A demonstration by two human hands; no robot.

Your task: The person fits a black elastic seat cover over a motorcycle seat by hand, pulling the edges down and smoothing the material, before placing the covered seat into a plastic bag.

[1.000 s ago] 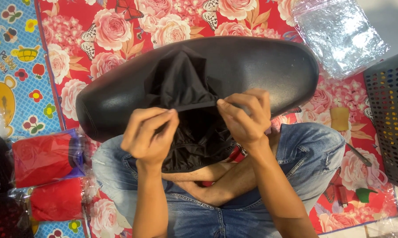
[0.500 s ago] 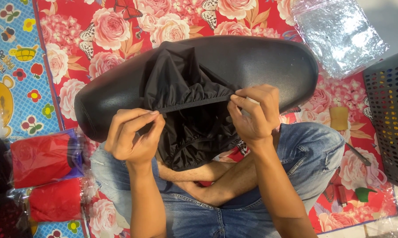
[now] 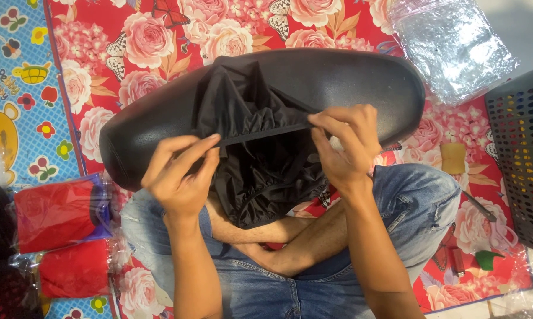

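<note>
Head view: a long black seat (image 3: 337, 82) lies across the lap of a person sitting cross-legged in jeans (image 3: 420, 201) on a red floral mat (image 3: 160, 35). A black cover (image 3: 260, 159) of thin gathered fabric is bunched over the seat's middle and hangs down off its near edge toward the lap. The left hand (image 3: 181, 174) is at the seat's near edge, left of the cover's bulk, its fingers (image 3: 204, 147) pinched on the cover's elastic hem. The right hand (image 3: 346, 142) is at the same edge on the cover's other side, its fingers (image 3: 322, 127) also clenched on the hem, so the hem runs taut between the two hands. Left of the seat lie red packets (image 3: 54, 212) in clear plastic, on a blue cartoon mat (image 3: 12, 88). Beyond the seat's right end lies a clear plastic bag (image 3: 455, 47), and to the right of that end stands a dark perforated basket (image 3: 523, 159). A small yellow block (image 3: 453, 158) rests on the floral mat just below the seat's right end.
</note>
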